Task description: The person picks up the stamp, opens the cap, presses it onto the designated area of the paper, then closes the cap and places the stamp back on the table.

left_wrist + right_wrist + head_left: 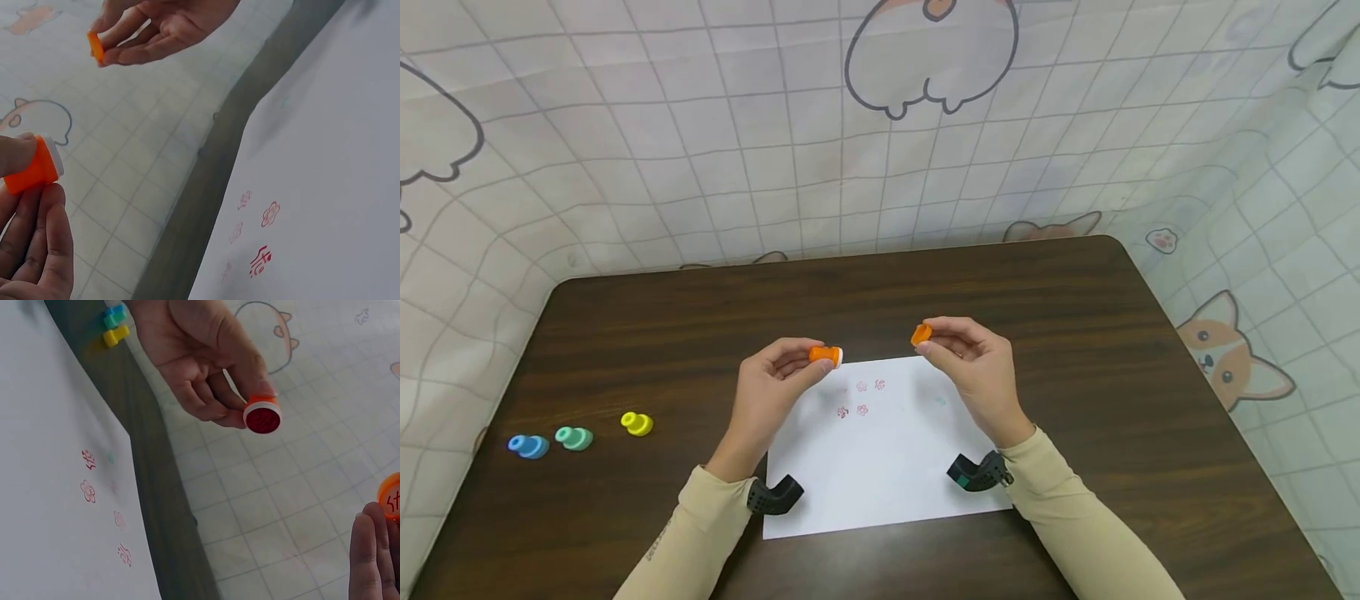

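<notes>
My left hand (772,385) pinches an orange stamp (826,355) between thumb and fingers, above the far left corner of the paper. The stamp's white-rimmed end faces right, and its dark red round face (262,420) shows in the right wrist view. In my right hand (976,367) is a small orange cap (921,334), held by thumb and fingertips; red marks show inside it in the right wrist view. Stamp and cap are apart. Below lies a white sheet of paper (880,475) with several red flower and character prints (270,214) and a faint green mark (940,402).
On the dark wooden table (1150,467), to the left, stand a blue stamp (528,447), a green stamp (574,438) and a yellow stamp (637,423). A grid-patterned cloth (737,167) with cartoon animals hangs behind the table and along its sides.
</notes>
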